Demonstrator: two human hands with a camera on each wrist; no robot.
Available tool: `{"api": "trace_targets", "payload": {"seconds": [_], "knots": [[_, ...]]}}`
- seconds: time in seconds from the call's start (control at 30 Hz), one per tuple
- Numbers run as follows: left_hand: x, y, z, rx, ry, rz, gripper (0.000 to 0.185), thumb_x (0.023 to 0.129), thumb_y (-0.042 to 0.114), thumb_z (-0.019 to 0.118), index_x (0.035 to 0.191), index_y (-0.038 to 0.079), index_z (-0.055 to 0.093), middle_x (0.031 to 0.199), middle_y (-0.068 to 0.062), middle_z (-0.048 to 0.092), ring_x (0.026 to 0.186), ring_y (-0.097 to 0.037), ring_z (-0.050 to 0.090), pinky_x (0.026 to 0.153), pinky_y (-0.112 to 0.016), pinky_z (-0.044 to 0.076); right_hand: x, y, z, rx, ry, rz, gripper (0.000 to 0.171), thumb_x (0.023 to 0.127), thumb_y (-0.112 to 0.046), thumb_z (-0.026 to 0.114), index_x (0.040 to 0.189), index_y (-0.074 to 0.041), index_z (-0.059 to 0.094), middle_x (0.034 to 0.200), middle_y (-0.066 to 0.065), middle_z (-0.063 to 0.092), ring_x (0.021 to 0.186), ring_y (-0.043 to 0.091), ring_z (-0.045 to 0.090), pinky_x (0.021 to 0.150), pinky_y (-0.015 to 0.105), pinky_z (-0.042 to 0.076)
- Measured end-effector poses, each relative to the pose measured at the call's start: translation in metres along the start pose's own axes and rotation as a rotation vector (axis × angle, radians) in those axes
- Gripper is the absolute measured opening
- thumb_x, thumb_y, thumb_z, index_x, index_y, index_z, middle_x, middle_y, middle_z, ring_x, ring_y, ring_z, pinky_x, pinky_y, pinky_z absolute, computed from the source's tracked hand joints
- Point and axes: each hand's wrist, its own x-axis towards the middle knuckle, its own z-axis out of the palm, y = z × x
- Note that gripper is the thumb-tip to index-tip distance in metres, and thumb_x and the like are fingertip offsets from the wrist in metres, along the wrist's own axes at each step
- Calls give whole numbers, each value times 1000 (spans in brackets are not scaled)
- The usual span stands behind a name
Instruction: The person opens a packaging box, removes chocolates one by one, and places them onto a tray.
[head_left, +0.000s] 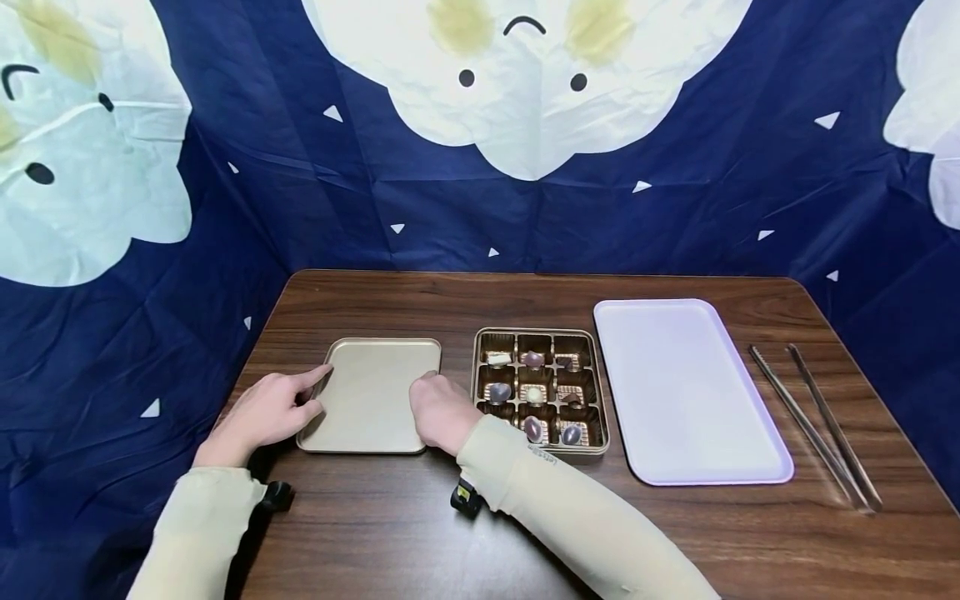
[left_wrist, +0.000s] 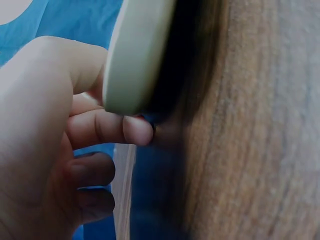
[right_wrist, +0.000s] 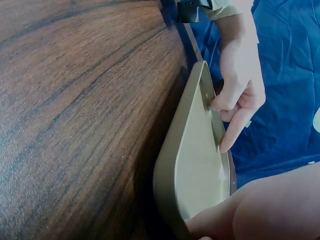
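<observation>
A shallow gold box lid (head_left: 378, 396) lies with its hollow side up on the left part of the table. At its left edge my left hand (head_left: 273, 408) pinches the rim, thumb and index finger inside; in the left wrist view another finger (left_wrist: 137, 131) reaches under the lid's edge (left_wrist: 135, 60). My right hand (head_left: 444, 411) grips the opposite rim with curled fingers, partly hidden in the right wrist view. Right of it stands the open chocolate box (head_left: 602, 417), its compartments holding chocolates (head_left: 533, 359). The right wrist and sleeve cover the box's near left corner.
A white tray (head_left: 690, 392) with a pale purple rim lies right of the chocolate box. Metal tongs (head_left: 825, 433) rest at the table's far right. Blue cloth (head_left: 420, 200) with cloud shapes hangs behind and beside the wooden table (head_left: 360, 533).
</observation>
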Motion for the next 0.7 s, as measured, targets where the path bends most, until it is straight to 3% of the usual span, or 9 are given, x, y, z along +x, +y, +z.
{"api": "trace_targets", "payload": {"seconds": [0.13,0.43,0.7], "knots": [[2,2,0,23,-18,-23,62,86,18,70,147,7,61,69,11,50,59,-9,45,50,-29,36,1,0,4,2,21,7,23,83,-1,74,106,-1,72,99,9,70,74,19,68,59,32,60],[4,5,0,53,-36,-48,63,87,20,70,147,7,61,70,11,53,58,-10,45,47,-30,37,3,-4,8,-6,19,59,51,95,-7,65,141,13,55,118,14,73,86,25,74,66,37,63],[5,5,2,63,-34,-52,63,86,21,70,147,7,61,70,12,52,58,-10,45,47,-30,36,2,-5,9,-24,23,59,57,96,-9,65,145,16,49,119,18,74,87,25,75,66,37,63]]}}
